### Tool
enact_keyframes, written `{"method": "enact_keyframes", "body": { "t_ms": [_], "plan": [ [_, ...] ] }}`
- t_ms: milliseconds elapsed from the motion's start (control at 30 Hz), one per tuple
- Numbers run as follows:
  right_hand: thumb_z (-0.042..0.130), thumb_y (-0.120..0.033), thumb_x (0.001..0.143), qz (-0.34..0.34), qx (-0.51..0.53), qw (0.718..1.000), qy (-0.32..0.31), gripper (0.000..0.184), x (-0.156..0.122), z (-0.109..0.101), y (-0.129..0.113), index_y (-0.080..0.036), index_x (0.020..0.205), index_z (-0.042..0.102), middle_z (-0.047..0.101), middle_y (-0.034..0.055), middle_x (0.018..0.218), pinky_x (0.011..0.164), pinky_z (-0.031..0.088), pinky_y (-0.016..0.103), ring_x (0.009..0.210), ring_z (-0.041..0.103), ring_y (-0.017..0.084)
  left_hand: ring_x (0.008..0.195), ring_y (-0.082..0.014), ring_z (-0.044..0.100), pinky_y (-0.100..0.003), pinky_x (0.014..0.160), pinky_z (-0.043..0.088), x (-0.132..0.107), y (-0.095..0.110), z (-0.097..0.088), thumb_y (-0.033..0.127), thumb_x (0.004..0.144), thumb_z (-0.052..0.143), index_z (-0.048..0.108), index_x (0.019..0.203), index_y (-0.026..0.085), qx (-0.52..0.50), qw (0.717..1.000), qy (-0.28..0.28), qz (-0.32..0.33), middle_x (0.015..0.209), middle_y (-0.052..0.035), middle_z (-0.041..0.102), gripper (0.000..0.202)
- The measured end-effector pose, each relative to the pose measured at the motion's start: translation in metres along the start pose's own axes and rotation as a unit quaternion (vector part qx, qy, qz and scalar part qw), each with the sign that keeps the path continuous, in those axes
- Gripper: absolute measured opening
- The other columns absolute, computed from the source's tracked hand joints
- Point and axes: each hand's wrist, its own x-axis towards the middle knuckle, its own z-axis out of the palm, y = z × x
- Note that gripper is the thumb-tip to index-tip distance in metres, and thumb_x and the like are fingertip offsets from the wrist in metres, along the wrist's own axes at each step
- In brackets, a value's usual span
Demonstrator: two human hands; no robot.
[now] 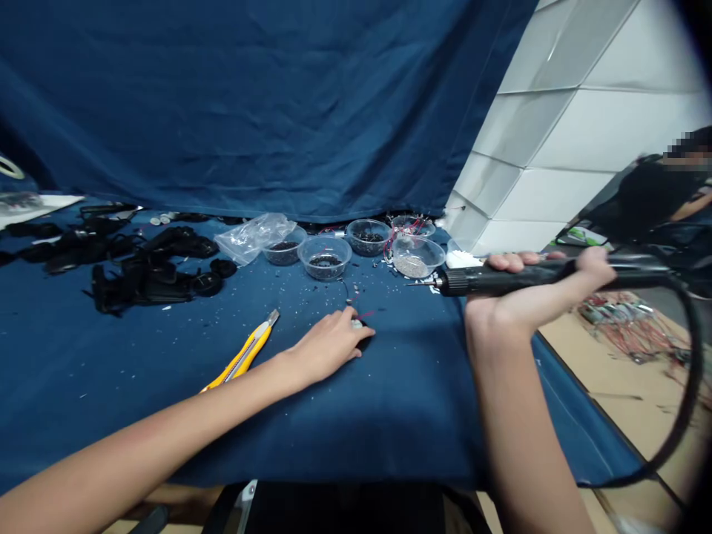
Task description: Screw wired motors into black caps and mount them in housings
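The left hand (328, 345) is closed over a small red-wired part (356, 324), pinned against the blue cloth (345, 437). A corded black tool (472, 282) is clenched in the right hand (531, 293). A yellow utility knife (245, 352) lies left of the left grip, and clear plastic bowls (325, 257) are set beyond it.

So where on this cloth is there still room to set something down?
The blue cloth is freest between the left hand and right forearm, though lightly specked. It's crowded along the back: black parts and clear plastic bowls. Beyond them, the right hand grips a corded electric screwdriver.
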Motion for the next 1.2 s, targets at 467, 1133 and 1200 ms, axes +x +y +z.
{"method": "enact_keyframes", "body": {
  "t_ms": [467,1133,1200],
  "plan": [
    [0.046,-0.035,0.084,0.053,-0.056,0.994,0.073,0.021,0.017,-0.035,0.018,-0.019,0.073,0.039,0.036,-0.0047,0.062,0.041,0.038,0.015,0.048,0.037,0.006,0.088,-0.0180,0.058,-0.028,0.081,0.039,0.114,-0.114,-0.085,0.016,0.083,0.058,0.068,0.093,0.013,-0.053,0.988,0.054,-0.135,0.095,-0.0079,0.067,0.014],
    [0.054,-0.036,0.081,0.060,-0.047,0.990,0.116,0.022,0.020,-0.036,0.023,-0.021,0.073,0.040,0.042,-0.0060,0.055,0.040,0.043,0.020,0.045,0.043,0.009,0.056,-0.0107,0.051,-0.025,0.062,0.039,0.137,-0.150,-0.064,0.017,0.069,0.072,0.065,0.067,0.011,-0.263,0.944,0.083,-0.181,0.057,-0.0009,0.060,0.009],
    [0.053,-0.038,0.082,0.068,-0.042,0.990,0.119,0.024,0.021,-0.037,0.024,-0.020,0.072,0.040,0.041,-0.0061,0.055,0.040,0.043,0.020,0.044,0.043,0.009,0.058,-0.0105,0.053,-0.025,0.062,0.041,0.129,-0.140,-0.068,0.021,0.074,0.068,0.068,0.079,0.010,-0.330,0.913,0.165,-0.174,0.065,-0.0038,0.064,0.012]
  ]
}}
